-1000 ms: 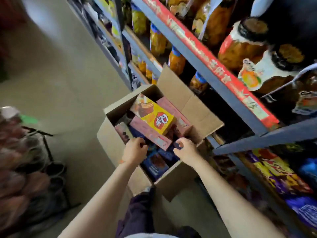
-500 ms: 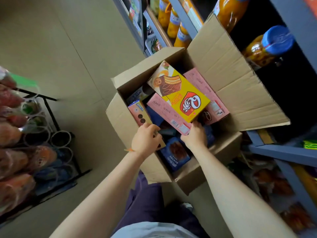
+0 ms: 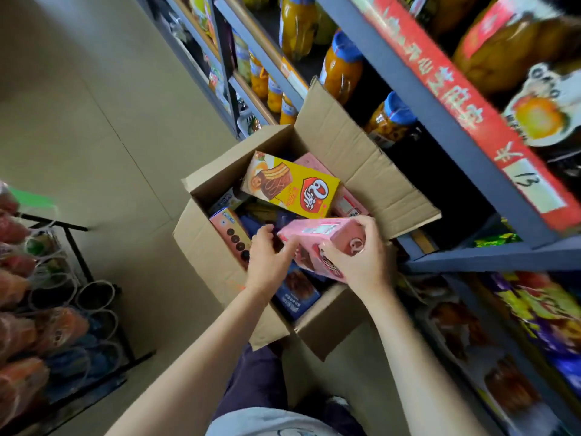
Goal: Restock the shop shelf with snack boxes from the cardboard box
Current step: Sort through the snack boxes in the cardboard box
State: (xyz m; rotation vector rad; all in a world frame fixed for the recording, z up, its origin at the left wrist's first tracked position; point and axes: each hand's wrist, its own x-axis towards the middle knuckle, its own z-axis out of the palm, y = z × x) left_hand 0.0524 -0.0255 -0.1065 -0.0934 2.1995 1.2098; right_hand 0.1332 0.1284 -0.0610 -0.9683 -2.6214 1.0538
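Head view looks down at a big brown cardboard box (image 3: 220, 256) with its flaps open. It sits on the pale floor, just left of the grey metal shop shelf (image 3: 446, 127). The right hand (image 3: 361, 262) grips a long pink snack box (image 3: 317, 237), with fingers curled round its right end and its near side. The pink snack box is tilted and held just above the near part of the cardboard box. The left hand (image 3: 267, 262) touches the left end of the pink snack box with bent fingers, but I cannot tell if it really holds it. Farther back in the cardboard box a flat yellow snack box (image 3: 292, 184) lies on top of other packs. A small pink cookie box (image 3: 231, 231) stands by the left wall. Orange jars with blue lids (image 3: 390, 121) stand on the shelf. A black wire rack (image 3: 78, 262) with drinks stands on the left.
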